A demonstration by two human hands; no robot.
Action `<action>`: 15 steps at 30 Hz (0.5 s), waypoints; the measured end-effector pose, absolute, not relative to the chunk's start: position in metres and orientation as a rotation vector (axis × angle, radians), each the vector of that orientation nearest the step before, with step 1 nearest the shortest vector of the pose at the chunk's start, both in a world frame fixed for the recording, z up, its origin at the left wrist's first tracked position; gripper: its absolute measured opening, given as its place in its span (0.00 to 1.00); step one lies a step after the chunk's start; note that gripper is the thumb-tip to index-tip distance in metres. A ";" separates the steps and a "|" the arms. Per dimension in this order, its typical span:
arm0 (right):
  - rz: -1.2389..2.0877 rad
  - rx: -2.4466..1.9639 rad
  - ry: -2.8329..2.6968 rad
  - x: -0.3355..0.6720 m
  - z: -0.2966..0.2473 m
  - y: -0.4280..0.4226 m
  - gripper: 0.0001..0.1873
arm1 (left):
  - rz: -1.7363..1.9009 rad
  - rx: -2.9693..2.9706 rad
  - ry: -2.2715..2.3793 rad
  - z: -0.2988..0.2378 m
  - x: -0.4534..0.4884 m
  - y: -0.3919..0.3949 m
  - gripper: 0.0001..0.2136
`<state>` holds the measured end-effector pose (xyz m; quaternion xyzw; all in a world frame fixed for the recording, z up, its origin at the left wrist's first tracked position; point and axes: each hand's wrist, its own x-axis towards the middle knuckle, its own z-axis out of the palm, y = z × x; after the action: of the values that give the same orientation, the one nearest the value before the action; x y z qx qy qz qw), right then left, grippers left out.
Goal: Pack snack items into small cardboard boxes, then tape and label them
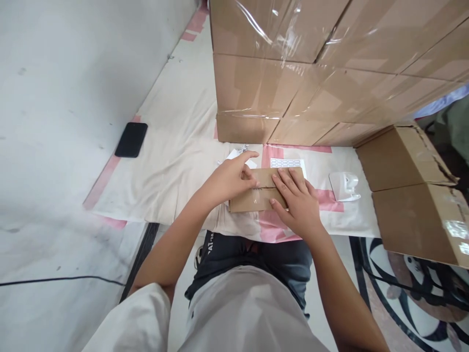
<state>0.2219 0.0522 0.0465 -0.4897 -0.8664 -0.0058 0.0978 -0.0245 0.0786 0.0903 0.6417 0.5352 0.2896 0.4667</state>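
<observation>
A small flat cardboard box lies on the cloth in front of me, with a seam between its flaps running across the top. My right hand rests flat on the box's right side, fingers stretched out. Over the left part, my left hand has thumb and fingers pinched together at the seam, the index finger pointing out. Whatever is in that pinch is too small to make out. Just behind the box, partly covered by it, is a white sheet of printed labels. White paper scraps show behind my left hand.
Stacked, taped cartons form a wall at the back. Open cardboard boxes stand at the right edge. A black phone lies at the left, and a clear-white plastic item at the right. The cream cloth has pink stripes.
</observation>
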 end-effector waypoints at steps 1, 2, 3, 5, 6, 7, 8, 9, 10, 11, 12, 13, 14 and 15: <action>-0.016 -1.449 -2.562 0.222 0.046 0.052 0.31 | 0.730 1.563 1.305 0.094 -0.027 0.078 0.29; -0.016 -1.448 -2.559 0.222 0.046 0.052 0.31 | 0.759 1.534 1.279 0.100 -0.031 0.075 0.28; -0.016 -1.446 -2.555 0.222 0.046 0.052 0.31 | 0.791 1.497 1.239 0.107 -0.036 0.072 0.29; -0.016 -1.439 -2.548 0.222 0.045 0.052 0.31 | 0.852 1.423 1.160 0.124 -0.047 0.060 0.30; -0.015 -1.433 -2.545 0.222 0.046 0.052 0.31 | 0.848 1.397 1.128 0.132 -0.051 0.054 0.30; -0.016 -1.425 -2.541 0.222 0.046 0.052 0.31 | 0.818 1.381 1.107 0.139 -0.055 0.047 0.31; -0.019 -1.417 -2.536 0.222 0.046 0.052 0.31 | 0.768 1.371 1.101 0.144 -0.057 0.041 0.31; -0.022 -1.412 -2.529 0.222 0.046 0.052 0.31 | 0.711 1.361 1.108 0.145 -0.058 0.037 0.30; -0.026 -1.408 -2.523 0.222 0.046 0.052 0.31 | 0.656 1.352 1.127 0.144 -0.058 0.035 0.30; -0.030 -1.405 -2.518 0.221 0.046 0.052 0.30 | 0.616 1.349 1.160 0.140 -0.058 0.035 0.30; -0.032 -1.402 -2.515 0.221 0.046 0.052 0.30 | 0.599 1.352 1.207 0.135 -0.057 0.037 0.30; -0.034 -1.400 -2.513 0.221 0.046 0.053 0.30 | 0.594 1.359 1.252 0.128 -0.057 0.041 0.30; -0.033 -1.398 -2.512 0.221 0.046 0.053 0.29 | 0.587 1.367 1.283 0.121 -0.057 0.045 0.30; -0.031 -1.395 -2.512 0.221 0.045 0.053 0.29 | 0.575 1.379 1.296 0.114 -0.057 0.049 0.31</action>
<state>0.2214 0.0526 0.0455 -0.4812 -0.8663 -0.0107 0.1338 -0.0567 0.0492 0.1141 0.5824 0.5475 0.2428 0.5497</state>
